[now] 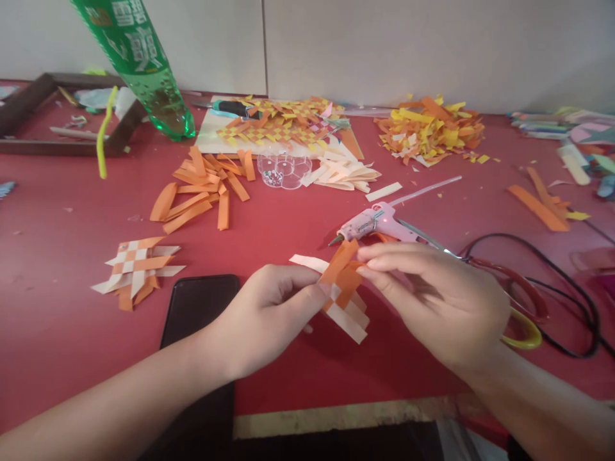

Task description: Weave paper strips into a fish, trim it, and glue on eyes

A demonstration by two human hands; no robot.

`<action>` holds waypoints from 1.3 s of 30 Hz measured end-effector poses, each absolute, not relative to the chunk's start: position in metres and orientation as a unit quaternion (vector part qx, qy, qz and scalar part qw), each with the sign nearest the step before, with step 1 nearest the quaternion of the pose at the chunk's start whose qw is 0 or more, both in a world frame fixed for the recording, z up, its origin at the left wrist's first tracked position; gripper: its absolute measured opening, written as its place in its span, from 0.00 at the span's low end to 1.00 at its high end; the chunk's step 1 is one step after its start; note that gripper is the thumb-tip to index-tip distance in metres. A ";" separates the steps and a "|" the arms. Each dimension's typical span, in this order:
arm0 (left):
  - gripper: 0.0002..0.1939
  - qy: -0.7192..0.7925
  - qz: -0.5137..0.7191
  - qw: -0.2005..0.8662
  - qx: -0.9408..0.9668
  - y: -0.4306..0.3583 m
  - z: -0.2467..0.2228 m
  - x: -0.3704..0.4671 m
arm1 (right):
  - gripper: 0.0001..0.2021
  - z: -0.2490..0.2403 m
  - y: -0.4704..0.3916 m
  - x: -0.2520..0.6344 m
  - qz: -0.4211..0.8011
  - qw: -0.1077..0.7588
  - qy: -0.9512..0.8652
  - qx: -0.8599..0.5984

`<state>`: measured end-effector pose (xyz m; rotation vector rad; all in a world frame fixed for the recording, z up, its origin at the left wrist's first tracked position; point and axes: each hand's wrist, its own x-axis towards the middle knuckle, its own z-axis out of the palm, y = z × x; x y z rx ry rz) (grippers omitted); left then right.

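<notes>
On the red worktop (pixel 288 221), a woven orange-and-cream paper piece (pixel 137 264) lies left of a black flat phone (pixel 204 301). The left hand (pixel 271 314) is pinching a half-woven orange-and-cream paper strip piece (pixel 342 288) between thumb and fingers. The right hand (pixel 432 294), nearly closed, has its fingertips at an orange strip of this piece, near the pink glue gun (pixel 377 224).
</notes>
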<state>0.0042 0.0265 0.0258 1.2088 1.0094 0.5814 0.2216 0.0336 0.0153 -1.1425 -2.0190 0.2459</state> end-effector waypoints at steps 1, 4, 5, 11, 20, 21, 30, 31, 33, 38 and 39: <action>0.16 0.446 0.253 0.673 0.533 0.026 0.025 0.004 | 0.10 0.017 0.035 0.222 0.065 0.389 -0.811 -0.433; 0.16 0.443 0.244 0.688 0.520 0.026 0.024 0.005 | 0.11 0.025 0.038 0.221 -0.044 0.382 -0.829 -0.406; 0.15 0.441 0.241 0.696 0.513 0.027 0.024 0.005 | 0.11 0.027 0.038 0.221 -0.066 0.381 -0.832 -0.398; 0.16 0.414 0.256 0.727 0.484 0.028 0.023 0.008 | 0.08 0.030 0.035 0.219 -0.052 0.344 -0.881 -0.319; 0.14 0.404 0.274 0.759 0.430 0.028 0.022 0.010 | 0.08 0.032 0.034 0.218 -0.099 0.330 -0.896 -0.280; 0.14 0.404 0.277 0.762 0.424 0.027 0.022 0.010 | 0.07 0.032 0.034 0.218 -0.079 0.325 -0.903 -0.271; 0.12 0.384 0.326 0.769 0.393 0.029 0.026 0.011 | 0.11 0.023 0.036 0.215 -0.017 0.308 -0.922 -0.235; 0.11 0.380 0.331 0.764 0.403 0.029 0.026 0.010 | 0.11 0.023 0.035 0.216 0.001 0.308 -0.923 -0.233; 0.11 0.375 0.335 0.759 0.413 0.030 0.026 0.010 | 0.10 0.023 0.034 0.218 0.049 0.316 -0.919 -0.229; 0.13 0.385 0.307 0.743 0.453 0.027 0.022 0.009 | 0.23 0.021 0.035 0.219 0.097 0.457 -0.833 -0.298; 0.13 0.382 0.301 0.738 0.468 0.027 0.022 0.009 | 0.25 0.021 0.035 0.218 0.135 0.485 -0.798 -0.331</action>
